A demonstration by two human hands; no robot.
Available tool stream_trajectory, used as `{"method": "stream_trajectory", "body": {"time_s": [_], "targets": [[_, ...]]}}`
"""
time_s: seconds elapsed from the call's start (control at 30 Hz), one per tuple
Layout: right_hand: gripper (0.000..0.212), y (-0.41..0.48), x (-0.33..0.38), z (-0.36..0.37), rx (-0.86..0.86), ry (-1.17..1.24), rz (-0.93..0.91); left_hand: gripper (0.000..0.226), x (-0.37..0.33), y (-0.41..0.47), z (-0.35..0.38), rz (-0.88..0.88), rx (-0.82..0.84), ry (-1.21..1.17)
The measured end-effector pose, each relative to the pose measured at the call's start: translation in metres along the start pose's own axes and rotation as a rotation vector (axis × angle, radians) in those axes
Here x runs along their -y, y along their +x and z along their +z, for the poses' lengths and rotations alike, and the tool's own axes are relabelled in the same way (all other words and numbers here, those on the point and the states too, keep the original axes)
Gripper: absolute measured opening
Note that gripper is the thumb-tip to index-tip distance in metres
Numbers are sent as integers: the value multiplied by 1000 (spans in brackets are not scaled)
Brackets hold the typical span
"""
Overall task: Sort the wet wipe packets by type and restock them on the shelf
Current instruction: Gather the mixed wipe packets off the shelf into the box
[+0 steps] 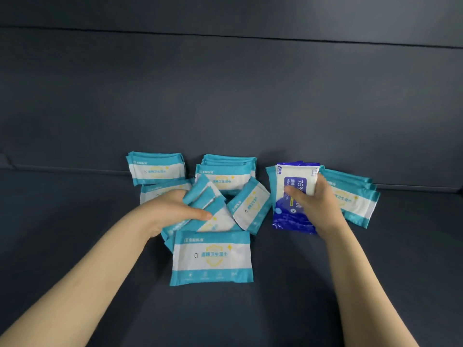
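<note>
At centre right, a dark blue alcohol wipes packet (292,216) is held in the right hand's (317,204) curled fingers (323,184); teal packets (208,199) are gripped by the left hand (172,209).

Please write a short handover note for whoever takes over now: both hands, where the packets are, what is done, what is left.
Left hand grips a fan of teal packets.
Right hand grips the dark blue packets, overlapping a teal pile.
More teal: back-left pile, back-middle pile, tilted packet, flat packet nearest.
Done: all visible blue ones are in one hand.
Left: join the scattered teal groups, then line up both types.
</note>
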State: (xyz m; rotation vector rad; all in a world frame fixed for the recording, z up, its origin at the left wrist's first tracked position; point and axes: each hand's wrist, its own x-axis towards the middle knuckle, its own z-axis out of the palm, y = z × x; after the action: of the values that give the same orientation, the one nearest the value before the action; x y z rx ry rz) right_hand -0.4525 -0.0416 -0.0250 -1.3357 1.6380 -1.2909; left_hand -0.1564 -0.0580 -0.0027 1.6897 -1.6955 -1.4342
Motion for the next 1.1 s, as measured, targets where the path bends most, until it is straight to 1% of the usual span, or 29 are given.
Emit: {"method": "stream_trajectory", "body": {"time_s": [0.07,0.13,0.17,0.23,0.3,0.37,0.5,0.6,0.67,0.73,0.8,0.9,0.97,1.1], "targets": [[22,-3,6,-1,-50,112,-22,28,5,-5,-8,78,-193,-134],[24,-10,17,-2,-101,276,-24,27,10,-12,-19,178,-388,-302],[26,-14,23,-1,-129,361,-7,27,11,-15,-25,223,-461,-379],[32,-24,34,4,-169,529,55,25,12,-26,-37,277,-544,-508],[42,-37,45,13,-161,685,132,23,12,-39,-47,281,-537,-632],[45,-54,53,28,-133,790,198,22,17,-53,-52,229,-456,-781],[23,-100,64,63,-89,896,347,18,32,-78,-51,64,-167,-1080],[22,-141,64,86,-106,940,425,17,52,-96,-47,13,0,-1173],[19,-167,63,96,-159,948,417,21,66,-108,-45,13,95,-1142],[20,-197,62,100,-203,944,401,20,79,-119,-42,19,189,-1105],[25,-225,59,97,-235,940,390,19,87,-132,-36,35,264,-1056],[30,-270,50,83,-283,948,383,29,91,-151,-17,71,354,-917],[33,-303,40,70,-323,937,386,27,90,-163,2,85,403,-858],[50,-369,15,37,-422,937,365,31,84,-189,55,110,489,-716]]}}
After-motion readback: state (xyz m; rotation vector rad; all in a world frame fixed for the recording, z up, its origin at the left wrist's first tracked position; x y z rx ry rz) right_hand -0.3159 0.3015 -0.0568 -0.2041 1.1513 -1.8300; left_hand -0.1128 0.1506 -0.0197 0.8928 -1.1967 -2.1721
